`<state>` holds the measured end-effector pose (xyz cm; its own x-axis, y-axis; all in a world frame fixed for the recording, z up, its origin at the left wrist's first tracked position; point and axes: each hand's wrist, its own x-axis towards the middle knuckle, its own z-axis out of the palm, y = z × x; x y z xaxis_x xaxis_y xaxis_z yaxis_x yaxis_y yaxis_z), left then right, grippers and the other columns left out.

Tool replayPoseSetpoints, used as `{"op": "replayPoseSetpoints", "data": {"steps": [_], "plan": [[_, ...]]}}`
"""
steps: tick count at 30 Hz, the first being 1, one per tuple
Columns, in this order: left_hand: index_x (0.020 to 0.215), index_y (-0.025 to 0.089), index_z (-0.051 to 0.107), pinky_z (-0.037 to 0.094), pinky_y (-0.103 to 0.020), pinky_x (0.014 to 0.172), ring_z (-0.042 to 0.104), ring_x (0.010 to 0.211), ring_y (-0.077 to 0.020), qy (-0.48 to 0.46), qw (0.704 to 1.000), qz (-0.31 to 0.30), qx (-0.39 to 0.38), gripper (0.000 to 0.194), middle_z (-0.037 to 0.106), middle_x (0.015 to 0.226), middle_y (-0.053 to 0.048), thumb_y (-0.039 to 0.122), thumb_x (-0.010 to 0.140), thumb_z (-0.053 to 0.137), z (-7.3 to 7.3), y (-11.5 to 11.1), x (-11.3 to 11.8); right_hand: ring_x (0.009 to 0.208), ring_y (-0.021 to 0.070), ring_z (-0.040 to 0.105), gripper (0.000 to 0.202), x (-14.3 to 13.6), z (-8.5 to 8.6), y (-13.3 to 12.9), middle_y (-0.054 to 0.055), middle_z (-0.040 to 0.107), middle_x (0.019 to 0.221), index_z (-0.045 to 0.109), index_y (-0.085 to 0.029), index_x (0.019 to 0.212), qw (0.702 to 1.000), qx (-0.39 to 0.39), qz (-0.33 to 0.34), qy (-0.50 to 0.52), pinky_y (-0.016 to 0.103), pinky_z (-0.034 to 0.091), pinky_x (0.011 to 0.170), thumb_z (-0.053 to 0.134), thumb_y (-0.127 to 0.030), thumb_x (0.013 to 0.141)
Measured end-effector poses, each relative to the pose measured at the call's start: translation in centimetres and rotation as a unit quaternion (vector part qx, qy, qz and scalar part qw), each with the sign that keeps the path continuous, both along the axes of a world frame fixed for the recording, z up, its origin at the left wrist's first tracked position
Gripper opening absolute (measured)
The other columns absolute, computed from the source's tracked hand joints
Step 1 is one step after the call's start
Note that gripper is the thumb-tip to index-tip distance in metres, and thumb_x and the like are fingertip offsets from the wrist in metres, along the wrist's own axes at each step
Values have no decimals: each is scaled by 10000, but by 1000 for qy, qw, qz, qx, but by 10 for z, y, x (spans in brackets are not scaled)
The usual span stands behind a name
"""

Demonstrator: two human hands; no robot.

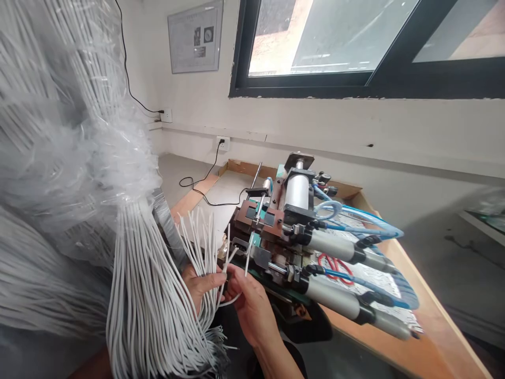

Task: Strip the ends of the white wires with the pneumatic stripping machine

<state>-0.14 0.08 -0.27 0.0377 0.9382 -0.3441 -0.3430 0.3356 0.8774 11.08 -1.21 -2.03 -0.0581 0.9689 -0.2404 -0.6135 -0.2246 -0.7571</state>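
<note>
Gripping white cables, hands [224,287] close together, wooden-edged worktable [414,279], pale wall [300,126], dark-framed window [307,79].

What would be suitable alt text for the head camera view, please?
A person's left hand holds a fan of white cables, while the right hand holds a single cable beside a machine with cylinders and blue tubes. A larger cable bundle, partly wrapped in plastic, fills the left side.
</note>
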Motion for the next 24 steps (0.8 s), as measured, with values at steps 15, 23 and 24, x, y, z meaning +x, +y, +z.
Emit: {"op": "replayPoseSetpoints", "data": {"steps": [15,23,24], "plan": [[605,156,642,421,-254,580,554,508,-131,38,995,64,73,147,623,486,22,262,542,721,-4,11,-1,434,28,384,323,3,-3,4,-9,572,539,693,-132,669,980,-89,-179,14,131,299,397,804,-369,479],[606,166,645,421,-251,601,563,526,-128,36,994,71,77,135,619,486,33,253,541,725,2,15,4,412,16,331,269,7,-4,13,-35,494,495,681,-114,650,982,-88,-143,89,127,247,363,800,-315,516],[602,166,645,417,-247,599,559,527,-124,39,994,69,79,133,618,489,34,254,544,725,2,15,4,424,24,344,262,7,-3,13,-33,494,502,680,-117,648,982,-90,-138,92,136,266,376,796,-317,524]]}}
